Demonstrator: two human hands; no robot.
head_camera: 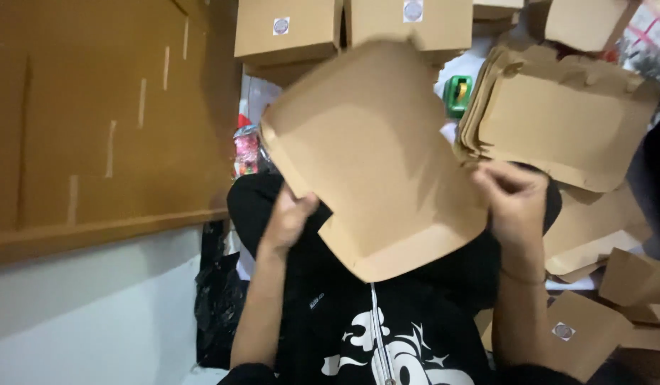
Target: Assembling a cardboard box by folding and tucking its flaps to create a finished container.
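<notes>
We see matt brown cardboard in the flat box blank [372,157], smooth and uncoated, and the same dull kraft board in the stack of blanks [565,128] and the folded boxes [287,28] behind it. The black bag [216,299] looks like glossy, crinkled plastic, the tape dispenser [457,94] like shiny green plastic, and the black top [358,314] like soft matt cloth with a white print.

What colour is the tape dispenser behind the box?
Green, the tape dispenser shows in the head view.
</notes>
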